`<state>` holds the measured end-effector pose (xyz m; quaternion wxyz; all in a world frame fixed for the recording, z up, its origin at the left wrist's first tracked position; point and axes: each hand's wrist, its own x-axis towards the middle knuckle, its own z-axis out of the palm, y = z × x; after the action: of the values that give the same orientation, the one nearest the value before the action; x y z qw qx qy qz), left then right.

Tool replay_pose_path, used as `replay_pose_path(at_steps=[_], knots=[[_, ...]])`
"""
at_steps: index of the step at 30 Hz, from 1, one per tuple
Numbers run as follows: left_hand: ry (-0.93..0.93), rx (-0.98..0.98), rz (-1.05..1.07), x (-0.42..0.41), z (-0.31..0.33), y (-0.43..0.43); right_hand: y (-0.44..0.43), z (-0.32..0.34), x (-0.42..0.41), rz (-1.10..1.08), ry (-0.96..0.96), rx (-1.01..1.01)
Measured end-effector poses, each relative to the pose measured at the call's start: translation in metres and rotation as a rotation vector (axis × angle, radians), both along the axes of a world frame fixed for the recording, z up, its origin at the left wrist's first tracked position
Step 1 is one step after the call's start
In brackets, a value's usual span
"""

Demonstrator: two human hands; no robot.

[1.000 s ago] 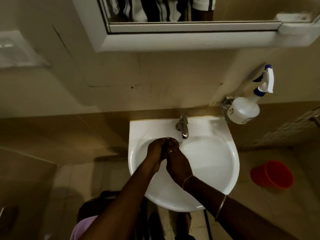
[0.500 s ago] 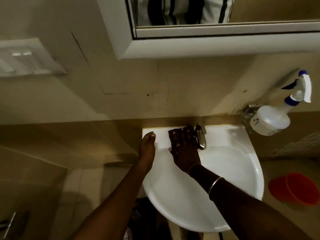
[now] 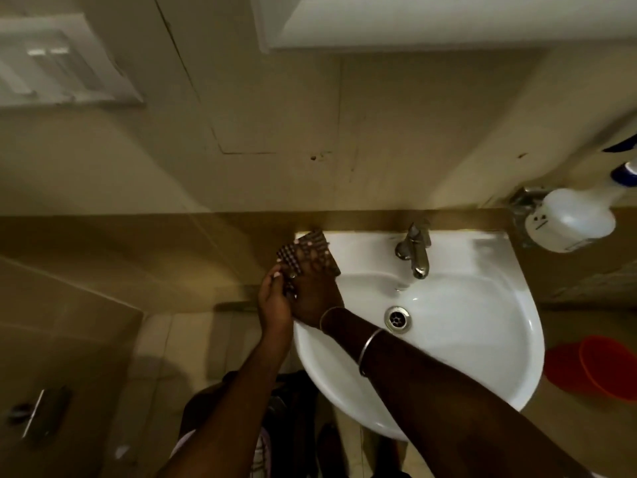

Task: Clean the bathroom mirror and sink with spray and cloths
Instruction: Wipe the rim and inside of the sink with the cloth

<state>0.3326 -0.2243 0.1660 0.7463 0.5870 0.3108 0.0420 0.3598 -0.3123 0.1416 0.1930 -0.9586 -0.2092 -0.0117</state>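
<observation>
A white wall sink (image 3: 482, 374) fills the middle of the head view, with a chrome tap (image 3: 415, 251) at its back. A dark checked cloth (image 3: 303, 251) lies over the sink's back left corner. My right hand (image 3: 313, 291) lies flat on the cloth with fingers spread, pressing it onto the rim. My left hand (image 3: 274, 298) sits at the sink's left edge, its fingers touching the cloth's hanging edge. A white spray bottle (image 3: 572, 222) with a blue nozzle stands on a wall holder at the right. Only the white lower frame of the mirror (image 3: 413, 25) shows at the top.
A red bucket (image 3: 599, 367) stands on the floor to the right of the sink. A white switch plate (image 3: 58, 63) is on the wall at the upper left. A metal fitting (image 3: 34, 412) shows at the lower left. The drain (image 3: 398, 319) sits in the basin.
Both hands left the running tap in the basin's middle. The right hand slid the cloth left along the back rim to the corner, and the left hand closed in on it.
</observation>
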Motion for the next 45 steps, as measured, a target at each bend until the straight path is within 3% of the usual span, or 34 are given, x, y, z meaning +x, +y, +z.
replay_pose_path(at_steps=[3,7,9,11,17,22,29,38,45], knots=[[0.032,-0.05,0.007,-0.007,-0.003,-0.003,-0.029,-0.001,-0.002,-0.015,-0.057,-0.088],[0.022,-0.037,-0.014,-0.01,-0.003,-0.01,-0.077,0.002,-0.009,-0.473,-0.155,0.018],[0.005,-0.037,-0.028,-0.01,-0.006,-0.011,-0.083,0.005,-0.01,-0.543,-0.218,0.088],[0.009,-0.064,-0.015,-0.01,-0.01,-0.01,-0.076,0.004,-0.008,-0.545,-0.164,0.056],[0.024,-0.29,0.045,-0.008,-0.008,0.004,-0.017,-0.016,-0.029,-0.29,0.078,-0.03],[0.029,-0.237,0.042,-0.03,-0.007,0.012,0.015,-0.012,-0.067,-0.185,0.219,0.182],[0.059,-0.216,0.075,-0.068,-0.007,0.018,0.003,-0.017,-0.115,-0.007,0.229,0.167],[-0.014,0.072,0.017,-0.125,-0.011,-0.027,-0.041,-0.012,-0.174,0.099,0.269,0.183],[-0.079,0.475,0.003,-0.193,-0.01,-0.064,-0.107,-0.012,-0.226,0.194,0.21,-0.056]])
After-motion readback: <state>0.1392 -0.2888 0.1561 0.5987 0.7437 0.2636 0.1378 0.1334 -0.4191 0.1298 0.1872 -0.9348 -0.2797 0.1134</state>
